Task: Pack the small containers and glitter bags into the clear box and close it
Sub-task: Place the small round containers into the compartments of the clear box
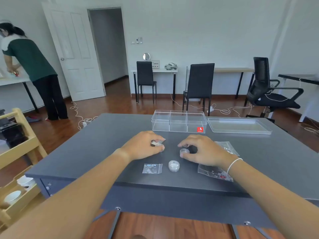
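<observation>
On the dark grey tabletop [103, 144], both hands rested palm-down near the middle. The left hand [143, 145] had its grip closed on a small glitter bag [157, 142], which showed between the fingertips; a rounded edge just under that hand could not be identified. The right hand [205, 150] had its grip closed around a small round container [184, 150] with a clear lid, thumb on the near side and fingers curled over the top. A white band [233, 164] circled the right wrist.

Between the two forearms, a second round clear container [174, 165] stood upright on the tabletop, untouched. Just to its left lay a flat glitter bag [152, 168]. Another bag with dark and red flecks [214, 172] lay partly under the right wrist, and a further clear bag [227, 147] lay beyond the right hand.

At the far side of the tabletop stood the clear box [178, 121], open, divided into compartments, all empty, with a red label on its front right corner. Its lid [239, 125] lay flat just beside it on the right, apart from the box.

In the background, another person [34, 66] bent over a white table near an open door.
</observation>
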`<state>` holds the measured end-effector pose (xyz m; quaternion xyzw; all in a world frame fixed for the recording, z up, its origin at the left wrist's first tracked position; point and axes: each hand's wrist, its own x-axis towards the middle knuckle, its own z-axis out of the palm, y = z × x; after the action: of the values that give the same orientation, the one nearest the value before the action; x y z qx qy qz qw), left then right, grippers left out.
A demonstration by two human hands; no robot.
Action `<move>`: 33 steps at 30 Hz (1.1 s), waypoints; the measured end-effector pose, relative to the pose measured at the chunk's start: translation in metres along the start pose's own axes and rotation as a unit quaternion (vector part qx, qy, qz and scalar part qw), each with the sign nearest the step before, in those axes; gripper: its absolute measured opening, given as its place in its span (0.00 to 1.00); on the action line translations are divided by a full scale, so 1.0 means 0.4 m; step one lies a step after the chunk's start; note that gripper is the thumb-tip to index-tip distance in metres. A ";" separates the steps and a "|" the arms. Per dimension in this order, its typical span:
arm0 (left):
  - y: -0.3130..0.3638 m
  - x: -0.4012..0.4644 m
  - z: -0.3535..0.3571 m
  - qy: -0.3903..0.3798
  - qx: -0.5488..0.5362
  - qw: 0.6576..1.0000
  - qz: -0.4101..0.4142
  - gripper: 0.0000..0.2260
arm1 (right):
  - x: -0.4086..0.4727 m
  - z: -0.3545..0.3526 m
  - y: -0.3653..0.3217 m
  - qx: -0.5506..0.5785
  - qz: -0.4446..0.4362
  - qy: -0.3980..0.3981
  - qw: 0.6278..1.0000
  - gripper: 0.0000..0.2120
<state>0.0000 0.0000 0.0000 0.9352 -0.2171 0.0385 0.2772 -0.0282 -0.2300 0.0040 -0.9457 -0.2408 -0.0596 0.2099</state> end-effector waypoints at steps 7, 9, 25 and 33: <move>0.002 -0.001 0.005 -0.010 0.006 1.000 -0.009 0.12 | 0.005 0.010 0.009 -0.014 -0.012 -0.008 1.000 0.12; -0.002 0.003 0.005 -0.004 0.001 1.000 -0.002 0.11 | 0.007 0.011 0.016 -0.013 -0.015 -0.004 1.000 0.12; 0.046 0.166 -0.060 0.086 -0.046 0.993 0.058 0.11 | 0.052 -0.004 0.060 0.042 -0.009 0.031 0.999 0.11; 0.066 0.315 -0.074 0.065 -0.032 0.996 0.055 0.12 | 0.081 -0.009 0.079 0.044 -0.040 0.025 0.998 0.12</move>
<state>0.1039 -0.0525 0.0624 0.9079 -0.2509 0.1075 0.3182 0.0153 -0.2426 0.0025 -0.9233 -0.2756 -0.0814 0.2547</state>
